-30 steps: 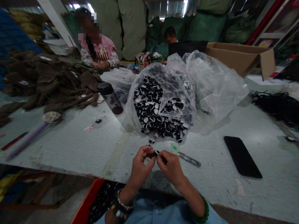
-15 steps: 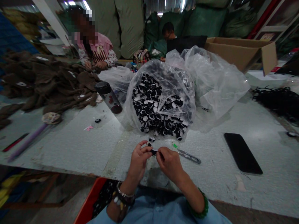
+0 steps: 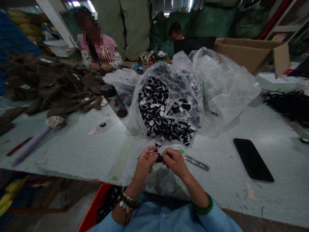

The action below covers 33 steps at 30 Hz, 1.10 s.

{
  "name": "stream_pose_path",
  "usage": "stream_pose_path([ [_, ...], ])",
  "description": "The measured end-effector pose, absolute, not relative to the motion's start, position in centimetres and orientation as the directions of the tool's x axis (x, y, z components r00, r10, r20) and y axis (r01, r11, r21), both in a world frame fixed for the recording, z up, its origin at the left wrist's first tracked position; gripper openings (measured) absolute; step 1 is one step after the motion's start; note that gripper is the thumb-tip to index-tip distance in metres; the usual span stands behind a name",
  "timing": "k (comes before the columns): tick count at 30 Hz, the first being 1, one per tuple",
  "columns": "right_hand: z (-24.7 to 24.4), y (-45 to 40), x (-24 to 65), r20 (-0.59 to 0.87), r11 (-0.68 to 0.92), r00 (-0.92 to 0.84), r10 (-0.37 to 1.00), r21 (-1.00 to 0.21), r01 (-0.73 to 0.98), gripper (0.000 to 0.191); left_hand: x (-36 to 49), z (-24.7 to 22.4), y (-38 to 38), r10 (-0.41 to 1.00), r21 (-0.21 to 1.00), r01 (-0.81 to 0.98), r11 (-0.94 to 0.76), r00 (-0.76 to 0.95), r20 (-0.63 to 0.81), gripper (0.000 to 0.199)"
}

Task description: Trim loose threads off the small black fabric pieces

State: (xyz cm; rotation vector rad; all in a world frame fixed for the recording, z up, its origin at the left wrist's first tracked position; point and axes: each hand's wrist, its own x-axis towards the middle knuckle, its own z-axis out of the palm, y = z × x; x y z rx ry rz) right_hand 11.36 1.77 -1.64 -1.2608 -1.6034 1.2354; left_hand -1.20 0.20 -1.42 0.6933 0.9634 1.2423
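Note:
A small black piece [image 3: 159,158] is pinched between my two hands above the table's near part. My left hand [image 3: 145,162] grips its left side with thumb and fingers. From the right, my right hand [image 3: 174,161] closes its fingertips on the piece's edge. Just beyond them lies a black and white piece [image 3: 158,144], in front of a clear plastic bag [image 3: 196,112] full of similar black and white pieces [image 3: 154,106]. Metal thread snips [image 3: 196,162] with a green bit at the tip rest to the right of my right hand.
A black phone [image 3: 253,159] lies at right, black cords [image 3: 289,103] beyond it. Left are a tilted bottle [image 3: 114,101], a purple-handled stick [image 3: 31,146] and brown fabric pieces [image 3: 50,83]. Two people sit across the table [image 3: 84,154]; a cardboard box [image 3: 248,53] stands behind.
The small piece between my hands has turned, showing a rounder black side. My right hand has shifted a little, its fingers less curled. The whole view has moved slightly.

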Motion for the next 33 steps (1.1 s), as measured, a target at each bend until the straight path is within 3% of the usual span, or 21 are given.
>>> stream_pose_path([
  [5, -1.1, 1.9, 12.1, 0.192, 0.235, -0.137, 0.972, -0.834, 0.499, 0.020, -1.3, -1.9, 0.2, 0.973, 0.928, -0.339, 0.152, -0.112, -0.200, 0.026],
  [13, -1.2, 0.9, 11.3, 0.327, 0.401, -0.262, 0.908, -0.498, 0.768, 0.011, -1.1, -1.9, -0.1, 0.984, 0.998, 0.056, 0.029, -0.179, -0.019, 0.017],
  [16, -1.4, 0.9, 10.9, 0.346, 0.445, -0.314, 0.884, -0.417, 0.793, 0.014, -0.9, -2.1, -0.1, 0.980, 0.994, 0.107, -0.003, -0.196, 0.025, 0.016],
  [22, -1.6, 0.6, 10.5, 0.327, 0.418, -0.300, 0.896, -0.397, 0.817, 0.010, -0.7, -2.2, 0.2, 0.980, 0.979, 0.202, -0.043, -0.180, 0.080, 0.018],
  [24, -1.7, 0.8, 10.8, 0.341, 0.423, -0.310, 0.887, -0.336, 0.841, 0.007, -0.8, -2.0, 0.2, 0.987, 0.947, 0.317, -0.056, -0.125, 0.100, 0.024],
  [27, -2.1, 1.3, 11.4, 0.389, 0.562, -0.460, 0.798, -0.206, 0.801, 0.008, -1.1, -1.5, 0.4, 0.994, 0.899, 0.428, -0.096, 0.001, 0.106, 0.029],
  [30, -2.6, 1.7, 11.8, 0.424, 0.650, -0.551, 0.719, -0.129, 0.749, 0.013, -1.0, -1.2, 0.5, 0.993, 0.901, 0.419, -0.117, 0.023, 0.118, 0.032],
  [33, -2.9, 1.9, 11.7, 0.499, 0.588, -0.428, 0.754, -0.223, 0.777, 0.017, -0.2, -1.4, 0.6, 0.990, 0.979, 0.193, -0.061, -0.115, 0.084, 0.037],
])
